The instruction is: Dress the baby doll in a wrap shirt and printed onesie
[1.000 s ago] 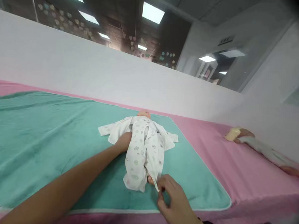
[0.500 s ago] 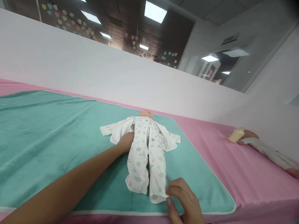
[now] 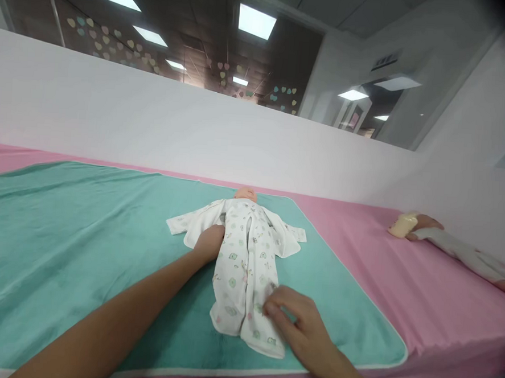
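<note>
A baby doll (image 3: 247,194) lies on its back with only the top of its head showing. Patterned white baby trousers (image 3: 233,267) lie over its front, their legs pointing toward me. Spread out to both sides beneath them is a white baby jacket (image 3: 199,215) with outstretched sleeves. My left hand (image 3: 210,242) is at the left side of the trousers near the waist, its fingertips hidden by cloth. At the outer edge of the right trouser leg, my right hand (image 3: 291,317) has thumb and forefinger pinched together on the fabric above the cuff.
Under the doll a teal blanket (image 3: 82,247) with white edging covers a pink-sheeted table (image 3: 360,252). At the far right, another doll (image 3: 458,250) in pale clothing lies beside a cream-coloured bottle-like object (image 3: 403,225). A white wall (image 3: 153,126) with a window rises behind the table.
My right hand has let go of the cuff's corner and moved up and left along the trouser leg. That leg now lies flatter and closer to the other. My left hand stays put.
</note>
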Available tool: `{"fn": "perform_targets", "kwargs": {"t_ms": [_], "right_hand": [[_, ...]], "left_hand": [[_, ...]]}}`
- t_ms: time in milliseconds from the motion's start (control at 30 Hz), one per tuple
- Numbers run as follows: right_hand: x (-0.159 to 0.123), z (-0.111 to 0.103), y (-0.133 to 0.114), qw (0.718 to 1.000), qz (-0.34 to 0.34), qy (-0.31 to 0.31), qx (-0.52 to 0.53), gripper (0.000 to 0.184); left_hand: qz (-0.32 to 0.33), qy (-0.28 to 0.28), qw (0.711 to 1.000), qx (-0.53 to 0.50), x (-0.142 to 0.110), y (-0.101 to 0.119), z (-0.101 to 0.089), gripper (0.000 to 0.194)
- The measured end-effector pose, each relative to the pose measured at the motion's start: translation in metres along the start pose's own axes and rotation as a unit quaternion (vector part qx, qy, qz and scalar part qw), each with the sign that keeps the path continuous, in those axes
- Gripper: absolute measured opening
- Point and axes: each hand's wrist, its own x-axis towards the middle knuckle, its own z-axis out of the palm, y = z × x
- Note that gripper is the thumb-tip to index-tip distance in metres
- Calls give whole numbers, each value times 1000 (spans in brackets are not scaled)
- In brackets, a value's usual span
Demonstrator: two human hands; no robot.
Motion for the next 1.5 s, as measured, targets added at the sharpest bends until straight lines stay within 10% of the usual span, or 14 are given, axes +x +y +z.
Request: {"fn": "perform_targets", "kwargs": {"t_ms": [167, 300, 433, 767, 900, 1000, 1167, 1300, 1500], "right_hand": [[42, -8, -14, 997, -1, -70, -37, 26], [47, 23, -40, 915, -188, -224, -280, 37], [37, 49, -44, 868, -185, -222, -404, 29], [24, 29, -51, 958, -190, -166, -140, 11], [30, 20, -45, 947, -158, -274, -49, 9], [51, 9, -22, 950, -125, -287, 0, 13], [105, -5, 77, 997, 77, 7, -24, 27], [120, -14, 169, 934, 255, 186, -169, 26], [112, -33, 221, 905, 326, 218, -167, 36]], "left_hand": [[-35, 11, 999, 24, 3, -2, 1, 18], [-29, -3, 999, 20, 6, -6, 4, 18], [-17, -10, 1000, 8, 8, -8, 5, 19], [27, -14, 1000, 0, 8, -9, 7, 25], [71, -5, 997, 16, 7, -8, 6, 21], [87, -6, 996, 31, 6, -5, 4, 18], [102, -14, 992, 70, 4, -2, 0, 17], [78, 44, 987, 134, 7, -10, -6, 24], [-79, 173, 972, 139, 19, -44, -17, 36]]}}
